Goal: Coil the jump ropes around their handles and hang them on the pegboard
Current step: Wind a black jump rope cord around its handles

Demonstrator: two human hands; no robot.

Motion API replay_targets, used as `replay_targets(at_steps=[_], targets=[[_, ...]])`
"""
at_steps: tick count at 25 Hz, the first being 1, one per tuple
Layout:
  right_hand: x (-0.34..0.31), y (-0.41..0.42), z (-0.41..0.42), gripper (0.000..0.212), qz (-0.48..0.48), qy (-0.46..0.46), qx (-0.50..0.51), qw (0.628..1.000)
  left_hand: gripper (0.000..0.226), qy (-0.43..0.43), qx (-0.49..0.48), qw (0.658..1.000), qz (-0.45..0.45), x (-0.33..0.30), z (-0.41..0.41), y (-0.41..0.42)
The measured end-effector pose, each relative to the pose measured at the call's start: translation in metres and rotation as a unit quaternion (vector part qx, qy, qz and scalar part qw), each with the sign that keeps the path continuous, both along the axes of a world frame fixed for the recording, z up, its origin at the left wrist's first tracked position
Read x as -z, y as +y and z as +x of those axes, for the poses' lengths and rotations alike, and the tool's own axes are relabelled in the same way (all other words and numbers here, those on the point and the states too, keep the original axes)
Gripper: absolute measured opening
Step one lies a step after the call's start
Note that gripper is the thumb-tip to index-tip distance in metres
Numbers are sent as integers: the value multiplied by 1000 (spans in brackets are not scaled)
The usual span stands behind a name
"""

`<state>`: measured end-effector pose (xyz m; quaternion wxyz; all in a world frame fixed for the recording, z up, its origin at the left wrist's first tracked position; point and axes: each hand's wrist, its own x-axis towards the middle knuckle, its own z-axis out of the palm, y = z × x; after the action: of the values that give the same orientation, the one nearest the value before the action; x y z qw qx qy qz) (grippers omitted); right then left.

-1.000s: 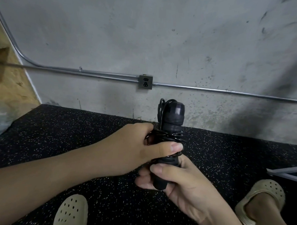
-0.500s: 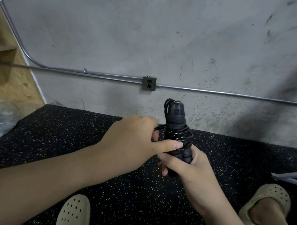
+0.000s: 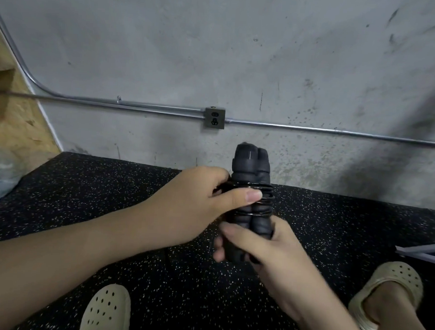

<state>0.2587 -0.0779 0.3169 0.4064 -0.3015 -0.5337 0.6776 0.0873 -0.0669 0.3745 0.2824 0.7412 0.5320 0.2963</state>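
- My right hand (image 3: 265,251) is wrapped around the lower part of the two black jump rope handles (image 3: 252,166), which I hold side by side and upright in front of me, above the floor.
- My fingers curl around the front of the handles, and their bottom end is hidden inside my palm.
- The black rope (image 3: 254,201) lies in several tight, glossy turns around the middle of both handles, just above my right hand.
- My left hand (image 3: 197,201) grips the coil from the left side; my thumb lies flat across the front of the turns, and my other fingers reach behind, where I cannot see them.
- The tops of the handles stick up clear of the coil and of both hands.
- Below me is a black rubber floor (image 3: 85,196) flecked with white.
- My feet are in cream clogs with holes: the left clog (image 3: 108,309) at the bottom edge, the right clog (image 3: 390,284) off to the right.
- Ahead is a grey concrete wall (image 3: 216,52) with a metal conduit (image 3: 337,131) running across it into a small outlet box (image 3: 214,117).
- A wooden board (image 3: 16,121) leans at the far left.
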Motion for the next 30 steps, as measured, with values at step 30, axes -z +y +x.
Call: replay_targets(at_steps=[30], targets=[[6,0,1,12,78,-204,208,954,36,167,-66,983,32,-2,22,-27]])
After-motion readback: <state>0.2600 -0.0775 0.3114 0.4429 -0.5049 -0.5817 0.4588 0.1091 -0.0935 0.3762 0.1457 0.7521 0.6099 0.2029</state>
